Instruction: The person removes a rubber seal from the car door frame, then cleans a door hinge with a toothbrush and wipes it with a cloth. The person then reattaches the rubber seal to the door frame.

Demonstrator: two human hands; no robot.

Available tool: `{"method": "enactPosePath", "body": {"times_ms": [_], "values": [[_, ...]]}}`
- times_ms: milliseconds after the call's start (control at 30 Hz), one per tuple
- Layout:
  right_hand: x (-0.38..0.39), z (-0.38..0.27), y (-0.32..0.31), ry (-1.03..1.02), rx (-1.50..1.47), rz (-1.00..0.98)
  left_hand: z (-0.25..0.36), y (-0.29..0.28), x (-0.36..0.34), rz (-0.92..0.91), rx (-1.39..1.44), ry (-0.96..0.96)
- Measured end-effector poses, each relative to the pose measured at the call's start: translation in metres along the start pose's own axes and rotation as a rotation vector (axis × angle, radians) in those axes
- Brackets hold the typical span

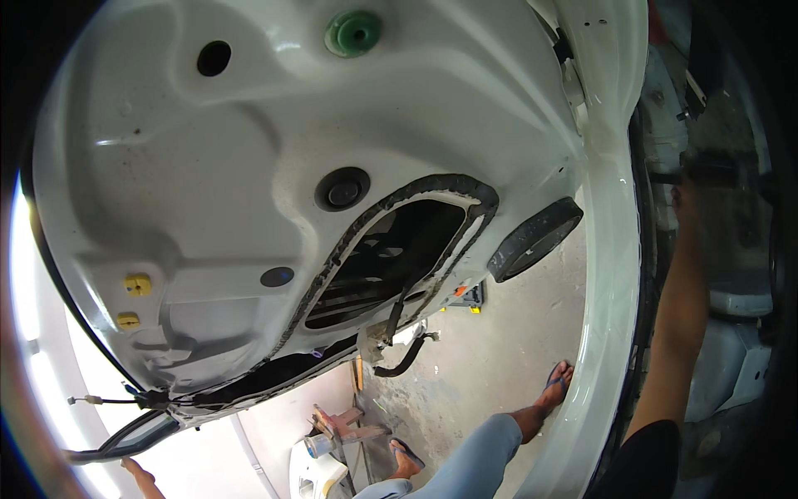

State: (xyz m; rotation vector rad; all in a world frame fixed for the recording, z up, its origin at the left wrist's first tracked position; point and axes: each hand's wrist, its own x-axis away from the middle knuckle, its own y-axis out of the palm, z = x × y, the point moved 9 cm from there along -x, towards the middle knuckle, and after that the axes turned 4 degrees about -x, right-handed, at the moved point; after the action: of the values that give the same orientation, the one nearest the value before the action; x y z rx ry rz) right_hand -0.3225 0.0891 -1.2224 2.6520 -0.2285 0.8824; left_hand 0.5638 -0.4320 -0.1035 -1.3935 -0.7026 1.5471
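Observation:
A white car door (pixel 208 241) with its inner trim off fills the left and middle, standing open. A bead of black sealant (pixel 349 241) rings its large opening, and a round black speaker (pixel 539 239) sits near the door's right edge. Only a small part of my left hand (pixel 141 477) shows at the lower left, by the dark window frame (pixel 125 438); its fingers are not clear. On the right, my bare right arm reaches up past the white door sill into the dark car interior. My right hand (pixel 683 198) is in shadow there, and what it touches is hidden.
A black cable (pixel 405 359) hangs below the door opening, and a thin cable (pixel 104 401) sticks out at the left. Two feet in flip-flops (pixel 559 382) stand on the grey floor (pixel 474 366). A reddish stand (pixel 345 424) and white part (pixel 312 470) are at the bottom.

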Motion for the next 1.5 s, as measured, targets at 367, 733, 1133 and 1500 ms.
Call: {"method": "enactPosePath", "body": {"times_ms": [367, 733, 1133, 1500], "values": [[0.228, -0.111, -0.058, -0.348, -0.378, 0.269, -0.017, 0.181, 0.109, -0.356, -0.318, 0.131], [0.662, -0.017, 0.088, 0.150, -0.388, -0.016, 0.281, 0.698, 0.364, -0.792, -0.885, 1.218], [0.794, 0.016, 0.175, 0.159, -0.414, -0.039, 0.231, 0.605, 0.328, -1.020, -0.386, 1.705], [0.830, 0.046, 0.166, 0.379, -0.483, -0.062, 0.275, 0.508, 0.397, -1.496, 0.258, 1.324]]}}
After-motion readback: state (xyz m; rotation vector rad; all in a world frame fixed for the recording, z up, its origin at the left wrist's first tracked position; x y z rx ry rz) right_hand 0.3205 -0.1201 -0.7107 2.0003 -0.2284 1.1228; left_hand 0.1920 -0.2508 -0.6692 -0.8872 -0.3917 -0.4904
